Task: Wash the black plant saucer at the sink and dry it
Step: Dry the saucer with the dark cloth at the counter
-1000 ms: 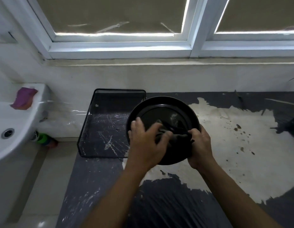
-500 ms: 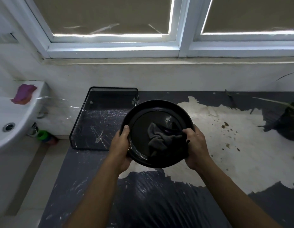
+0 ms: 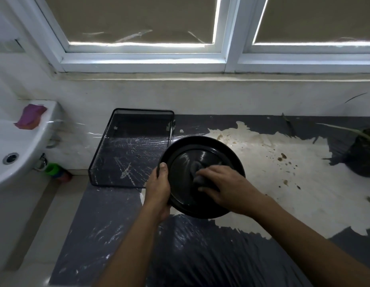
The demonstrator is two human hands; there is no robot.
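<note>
Over the plastic-covered tabletop (image 3: 200,255), well clear of the white sink (image 3: 18,154), the black plant saucer (image 3: 204,154) is held tilted. The left hand (image 3: 158,190) has its fingers clamped on the rim; the right hand (image 3: 225,187) presses a grey cloth (image 3: 197,169) inside. Hard rubbing could likely twist the glossy saucer free

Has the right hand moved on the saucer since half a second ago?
Yes. The right hand left the rim of the saucer and now presses the cloth at its centre.
</note>
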